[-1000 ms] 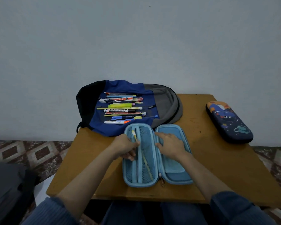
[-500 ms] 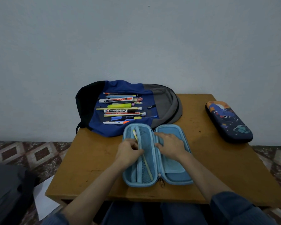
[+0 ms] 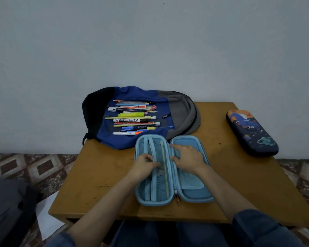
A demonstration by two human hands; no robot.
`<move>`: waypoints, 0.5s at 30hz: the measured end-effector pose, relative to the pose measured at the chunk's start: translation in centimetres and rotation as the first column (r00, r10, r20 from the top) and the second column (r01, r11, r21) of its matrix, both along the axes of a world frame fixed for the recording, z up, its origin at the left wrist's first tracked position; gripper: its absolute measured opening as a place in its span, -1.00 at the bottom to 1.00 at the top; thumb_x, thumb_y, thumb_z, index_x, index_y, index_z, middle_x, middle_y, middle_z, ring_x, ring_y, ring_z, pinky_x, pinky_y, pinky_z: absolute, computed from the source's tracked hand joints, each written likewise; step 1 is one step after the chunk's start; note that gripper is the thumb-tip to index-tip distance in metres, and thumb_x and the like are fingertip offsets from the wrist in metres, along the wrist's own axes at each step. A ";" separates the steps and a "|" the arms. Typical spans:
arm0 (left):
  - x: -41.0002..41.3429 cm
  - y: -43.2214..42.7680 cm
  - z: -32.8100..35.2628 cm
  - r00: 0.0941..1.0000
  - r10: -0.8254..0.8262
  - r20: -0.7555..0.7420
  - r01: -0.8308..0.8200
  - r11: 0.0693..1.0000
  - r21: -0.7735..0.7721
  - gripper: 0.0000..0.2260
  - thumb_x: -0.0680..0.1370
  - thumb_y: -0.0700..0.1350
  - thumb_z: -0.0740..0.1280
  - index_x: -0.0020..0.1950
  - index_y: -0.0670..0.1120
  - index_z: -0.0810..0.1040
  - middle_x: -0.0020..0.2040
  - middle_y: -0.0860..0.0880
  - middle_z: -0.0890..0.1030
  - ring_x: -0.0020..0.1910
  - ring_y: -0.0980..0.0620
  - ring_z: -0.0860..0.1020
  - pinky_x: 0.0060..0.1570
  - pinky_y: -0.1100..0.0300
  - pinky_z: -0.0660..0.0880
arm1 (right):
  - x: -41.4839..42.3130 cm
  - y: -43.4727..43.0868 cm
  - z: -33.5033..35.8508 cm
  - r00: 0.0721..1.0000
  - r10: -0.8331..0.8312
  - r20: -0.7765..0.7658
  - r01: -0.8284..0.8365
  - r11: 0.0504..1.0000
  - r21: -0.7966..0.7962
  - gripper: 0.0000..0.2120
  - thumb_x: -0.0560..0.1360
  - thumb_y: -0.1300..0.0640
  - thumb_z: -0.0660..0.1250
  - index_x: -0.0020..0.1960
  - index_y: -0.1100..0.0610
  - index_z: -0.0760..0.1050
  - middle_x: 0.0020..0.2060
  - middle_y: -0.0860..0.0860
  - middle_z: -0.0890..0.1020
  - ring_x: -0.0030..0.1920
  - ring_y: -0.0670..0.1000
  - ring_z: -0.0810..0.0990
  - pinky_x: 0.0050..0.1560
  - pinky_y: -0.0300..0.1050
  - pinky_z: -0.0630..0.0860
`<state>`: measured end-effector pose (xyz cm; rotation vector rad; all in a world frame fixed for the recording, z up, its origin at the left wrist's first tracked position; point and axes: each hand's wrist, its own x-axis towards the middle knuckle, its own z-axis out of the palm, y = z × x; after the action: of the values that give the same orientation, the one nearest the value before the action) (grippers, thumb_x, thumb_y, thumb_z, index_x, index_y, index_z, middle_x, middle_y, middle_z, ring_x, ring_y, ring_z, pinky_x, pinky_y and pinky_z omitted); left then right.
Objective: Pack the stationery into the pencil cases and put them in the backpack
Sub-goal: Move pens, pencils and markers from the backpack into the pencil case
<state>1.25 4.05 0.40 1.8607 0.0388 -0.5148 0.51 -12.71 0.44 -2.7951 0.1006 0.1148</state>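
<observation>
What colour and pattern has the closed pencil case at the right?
Dark navy closed pencil case with an orange space cartoon, planets included; the head view shows it.

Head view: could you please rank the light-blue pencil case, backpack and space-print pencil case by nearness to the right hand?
1. Light-blue pencil case: under the right hand, touching.
2. Backpack: just beyond, to the left.
3. Space-print pencil case: far right.

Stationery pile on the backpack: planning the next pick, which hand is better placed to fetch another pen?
Left, probably. The left hand sits on the mesh half of the open blue case, the side nearer the stationery pile on the backpack. The right hand presses flat on the other half, steadying it.
</observation>
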 end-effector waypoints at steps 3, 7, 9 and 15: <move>0.0 -0.2 0.4 0.994 0.007 -0.108 -0.016 0.997 -0.080 -0.80 0.49 -0.21 0.37 0.03 -0.11 0.39 -0.05 -0.10 0.61 -0.16 -0.05 0.64 -0.12 0.09 0.60 | 0.2 -0.3 0.0 1.000 0.004 -0.006 -0.004 1.000 -0.011 -0.51 0.55 -0.09 0.21 0.45 -0.13 0.22 0.32 -0.02 0.47 0.36 0.08 0.36 0.15 -0.02 0.44; 0.2 -0.3 1.1 0.982 -0.034 -0.187 0.010 0.992 -0.123 -0.80 0.54 -0.18 0.31 0.13 -0.13 0.40 -0.06 -0.07 0.60 -0.28 0.04 0.64 -0.33 0.20 0.58 | 0.5 -0.7 0.2 1.000 0.015 -0.025 -0.015 1.000 -0.006 -0.52 0.54 -0.13 0.22 0.44 -0.15 0.24 0.22 -0.01 0.56 0.30 0.06 0.42 0.09 -0.06 0.46; 0.8 -0.1 1.3 0.986 -0.050 -0.161 0.042 0.998 -0.053 -0.83 0.55 -0.16 0.30 0.12 -0.14 0.44 -0.02 -0.10 0.60 -0.16 -0.02 0.63 -0.23 0.16 0.60 | 0.5 -0.7 0.2 0.999 0.021 -0.030 -0.022 1.000 -0.014 -0.52 0.55 -0.13 0.20 0.45 -0.15 0.24 0.22 -0.03 0.56 0.32 0.05 0.40 0.10 -0.06 0.46; 4.1 2.6 1.9 0.997 0.045 0.058 -0.046 0.999 0.014 -0.86 0.59 -0.21 0.23 0.03 -0.24 0.55 -0.15 -0.12 0.60 -0.24 0.02 0.57 -0.25 0.27 0.56 | 0.6 -0.7 0.5 0.999 0.025 -0.028 -0.025 0.999 -0.021 -0.57 0.58 -0.08 0.18 0.43 -0.10 0.28 0.26 -0.05 0.54 0.26 0.02 0.48 0.13 -0.07 0.48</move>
<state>5.33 6.61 2.30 1.8846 0.0465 -0.4300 1.09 -13.42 0.95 -2.8170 0.0743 0.1595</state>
